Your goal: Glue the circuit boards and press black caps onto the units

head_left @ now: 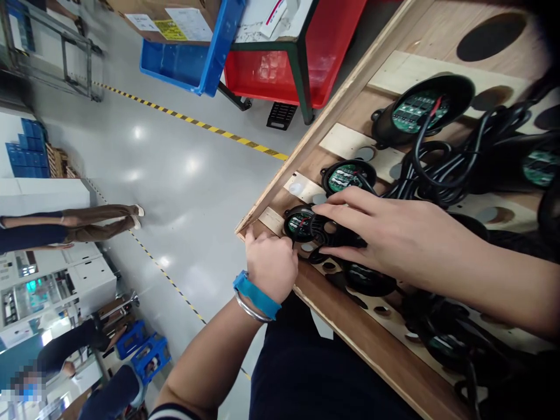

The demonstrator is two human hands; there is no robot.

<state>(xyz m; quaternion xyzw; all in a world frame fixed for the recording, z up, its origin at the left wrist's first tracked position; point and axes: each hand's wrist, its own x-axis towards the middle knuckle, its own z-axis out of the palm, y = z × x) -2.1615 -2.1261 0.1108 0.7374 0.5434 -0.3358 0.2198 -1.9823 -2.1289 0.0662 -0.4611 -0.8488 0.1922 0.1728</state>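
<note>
My left hand [269, 262], with a blue wristband, is curled at the near corner of a wooden tray [332, 315], its fingers closed against a round black unit with a green circuit board [300, 224]. My right hand [389, 230] reaches across from the right, fingers stretched over the same unit and its black cables. A second black unit [347, 175] and a larger one [420, 108] sit further along the tray, joined by a tangle of black cables [455, 157].
The tray has round holes and pale wooden strips. Beyond its edge lies a grey floor with yellow-black tape [196, 122]. A blue bin [192, 58] and red bin [280, 64] stand at the top. Other people are at the left.
</note>
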